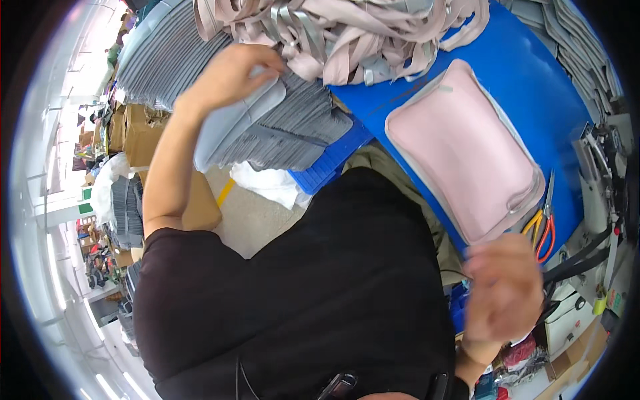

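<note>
My left hand [235, 75] reaches over a stack of grey padded panels [287, 130]. Its thumb and bent fingers come together at the corner of the pale grey top panel [230, 127], which they appear to pinch. Low on the right, my right hand [505, 290] is smeared by motion, just off the near end of a pink pouch-like piece [467, 150]. Its fingers look bent, but whether they hold anything does not show. The puffy pink piece has rounded corners and a grey edging, and lies on the blue tabletop [513, 73].
Pink-grey straps [373, 37] lie tangled at the far side. Scissors with orange and yellow handles [543, 227] rest right of the pink piece. More grey panels are stacked at far left [170, 57] and far right [577, 50]. Machine parts [597, 157] line the right edge.
</note>
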Demonstrator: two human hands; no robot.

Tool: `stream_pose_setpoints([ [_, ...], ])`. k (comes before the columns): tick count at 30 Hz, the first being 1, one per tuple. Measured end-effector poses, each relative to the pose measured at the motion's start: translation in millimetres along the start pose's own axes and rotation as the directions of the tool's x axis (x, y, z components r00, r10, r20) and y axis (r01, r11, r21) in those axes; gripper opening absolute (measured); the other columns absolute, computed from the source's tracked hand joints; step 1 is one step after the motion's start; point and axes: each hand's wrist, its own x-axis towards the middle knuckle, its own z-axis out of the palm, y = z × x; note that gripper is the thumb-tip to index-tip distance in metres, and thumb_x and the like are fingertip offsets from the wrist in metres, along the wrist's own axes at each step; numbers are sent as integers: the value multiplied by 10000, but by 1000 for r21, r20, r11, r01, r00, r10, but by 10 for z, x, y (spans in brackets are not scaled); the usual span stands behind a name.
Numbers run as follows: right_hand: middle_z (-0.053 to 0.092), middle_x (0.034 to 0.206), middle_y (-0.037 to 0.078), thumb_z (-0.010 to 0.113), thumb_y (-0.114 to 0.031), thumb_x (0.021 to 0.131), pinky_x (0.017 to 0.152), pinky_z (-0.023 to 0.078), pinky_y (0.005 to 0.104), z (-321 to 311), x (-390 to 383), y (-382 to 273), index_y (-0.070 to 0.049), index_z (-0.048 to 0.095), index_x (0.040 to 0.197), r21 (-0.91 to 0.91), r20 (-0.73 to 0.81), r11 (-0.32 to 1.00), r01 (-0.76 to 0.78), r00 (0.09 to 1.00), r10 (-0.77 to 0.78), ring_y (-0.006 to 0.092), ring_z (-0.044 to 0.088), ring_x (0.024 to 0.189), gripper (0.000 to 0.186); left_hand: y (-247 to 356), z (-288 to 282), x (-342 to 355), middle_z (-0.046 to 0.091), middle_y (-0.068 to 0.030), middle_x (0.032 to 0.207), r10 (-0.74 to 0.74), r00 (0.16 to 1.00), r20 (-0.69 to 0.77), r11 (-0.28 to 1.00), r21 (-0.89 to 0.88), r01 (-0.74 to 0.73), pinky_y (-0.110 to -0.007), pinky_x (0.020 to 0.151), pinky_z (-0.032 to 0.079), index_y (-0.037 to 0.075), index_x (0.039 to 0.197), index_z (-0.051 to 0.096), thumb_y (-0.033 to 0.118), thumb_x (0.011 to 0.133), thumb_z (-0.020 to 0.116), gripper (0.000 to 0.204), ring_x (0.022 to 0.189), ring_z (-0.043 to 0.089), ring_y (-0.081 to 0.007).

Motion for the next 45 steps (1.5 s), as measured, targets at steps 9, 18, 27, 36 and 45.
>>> stream_pose_setpoints([
  [9, 710, 1046, 88, 753, -338, 862, 792, 526, 360, 486, 902, -445, -144, 766, 1051, 459, 180, 843, 281, 899, -398, 253, 669, 896, 272, -252, 357, -647, 701, -258, 1040, -255, 959, -119, 949, 158, 272, -481, 842, 537, -7, 1315, 643, 81, 773, 658, 549, 919, 684, -425],
  [18, 691, 1238, 139, 688, -343, 999, 828, 586, 342, 1215, 775, 932, 26, 556, 1393, 703, 581, -21, -711, 557, 593, 222, 692, 1091, 556, 1339, -166, -795, 709, -135, 1262, 571, 800, 183, 798, -351, -490, -379, 832, 599, 24, 1339, 660, 113, 818, 686, 528, 1001, 732, -254],
  [27, 723, 1203, 106, 775, -131, 897, 957, 550, 301, -173, 29, 1147, 38, 617, 1370, 671, 300, 390, -631, 712, 635, 153, 698, 1037, 526, 897, 795, 1044, 724, -17, 1098, 182, 920, 347, 692, -710, 131, -263, 905, 514, 33, 1260, 694, 329, 1062, 602, 368, 1056, 637, -86],
  [36, 691, 948, -35, 743, -298, 947, 787, 464, 242, -638, 111, 1325, -29, 727, 950, 276, 346, 441, -854, 516, 784, 66, 585, 840, 270, 1232, 985, 1721, 742, -23, 900, 424, 721, 547, -14, -792, 610, -239, 707, 579, -3, 1044, 725, 246, 989, 703, 256, 775, 706, -75],
  [45, 728, 948, 18, 730, -299, 962, 774, 486, 274, -581, 454, 1684, -17, 752, 906, 293, 323, 455, -841, 535, 780, 95, 631, 901, 288, 1238, 1075, 2382, 745, -72, 863, 380, 867, 321, 468, -876, 118, -384, 675, 523, -18, 961, 760, 343, 976, 708, 365, 748, 640, -159],
])
